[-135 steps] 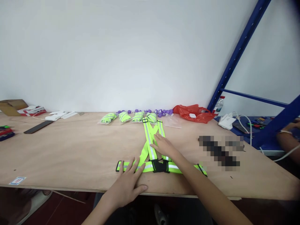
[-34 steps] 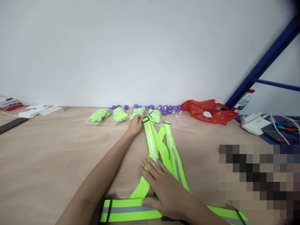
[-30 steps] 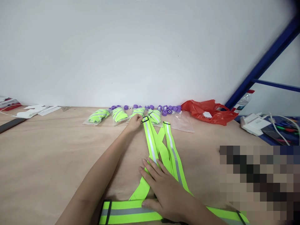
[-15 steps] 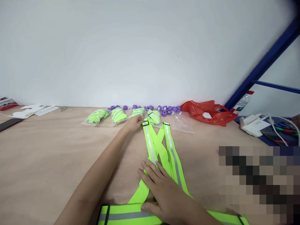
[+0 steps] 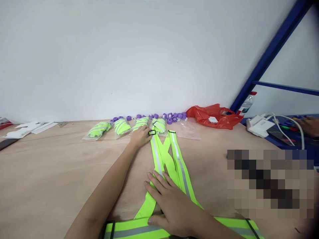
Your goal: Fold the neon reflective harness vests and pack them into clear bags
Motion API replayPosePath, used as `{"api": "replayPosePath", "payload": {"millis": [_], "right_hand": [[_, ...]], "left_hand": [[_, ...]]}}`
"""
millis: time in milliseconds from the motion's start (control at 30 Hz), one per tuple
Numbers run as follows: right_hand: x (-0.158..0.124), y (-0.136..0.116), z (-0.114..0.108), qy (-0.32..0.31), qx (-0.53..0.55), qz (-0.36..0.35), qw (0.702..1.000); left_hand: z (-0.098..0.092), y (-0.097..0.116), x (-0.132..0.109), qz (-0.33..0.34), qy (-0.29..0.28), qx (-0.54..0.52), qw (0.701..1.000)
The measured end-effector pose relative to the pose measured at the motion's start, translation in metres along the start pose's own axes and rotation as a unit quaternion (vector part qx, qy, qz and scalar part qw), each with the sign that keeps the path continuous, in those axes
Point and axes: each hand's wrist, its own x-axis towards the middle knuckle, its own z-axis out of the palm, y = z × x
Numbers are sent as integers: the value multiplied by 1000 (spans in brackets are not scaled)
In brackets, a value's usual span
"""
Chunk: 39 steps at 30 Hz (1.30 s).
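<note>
A neon yellow-green reflective strap harness (image 5: pixel 183 166) lies on the table, its two long straps pointing away from me and crossing, its wide belt (image 5: pixel 134 229) along the near edge. My right hand (image 5: pixel 171 202) rests flat on the straps and belt with its fingers spread. At the far end of the left strap, my left hand (image 5: pixel 141 135) is beside the black buckle (image 5: pixel 152 132), its fingers bent and close together; whether they grip the strap cannot be made out. Behind it lie several bagged, folded neon straps (image 5: pixel 122 126).
Purple caps (image 5: pixel 174 117) line the wall behind the bags. A clear bag (image 5: pixel 189 129) and a red plastic bag (image 5: pixel 215 116) lie right of them. White papers (image 5: pixel 23 129) are far left. Another person's hand (image 5: pixel 311 126) shows at the right, near white cables and a box (image 5: pixel 260 126).
The view has shifted slightly. My left hand has turned flatter by the buckle; my right hand stays on the straps. The other person's hand shows more at the right edge.
</note>
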Motion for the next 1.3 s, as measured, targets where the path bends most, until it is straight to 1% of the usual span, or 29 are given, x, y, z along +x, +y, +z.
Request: {"api": "replayPosePath", "payload": {"millis": [267,400,533,667,767,833,1000,1100,1200,1300], "right_hand": [[0,-3,-2,-9,-4,4,1000],[0,-2,-1,-11,-9,4,1000],[1,-1,0,-14,-14,4,1000],[0,-2,0,-17,-19,3,1000],[0,-2,-1,-17,-22,6,1000],[0,-2,-1,-18,-21,8,1000],[1,-2,-2,-20,-10,5,1000],[1,-1,-1,-20,-6,6,1000],[1,0,0,-22,-4,6,1000],[1,1,-1,-23,-5,5,1000]], "left_hand": [[1,2,2,-21,49,-20,998],[3,2,2,-42,88,-74,992],[5,-4,3,-65,122,-130,982],[5,-11,3,-80,133,-161,975],[4,-15,4,-98,124,-187,970],[2,-17,6,-94,106,-204,969],[-6,-29,9,-55,26,-238,969],[-13,-37,10,-37,-12,-259,965],[-16,-40,9,-28,-33,-274,961],[-15,-36,9,-27,-38,-274,961]]}}
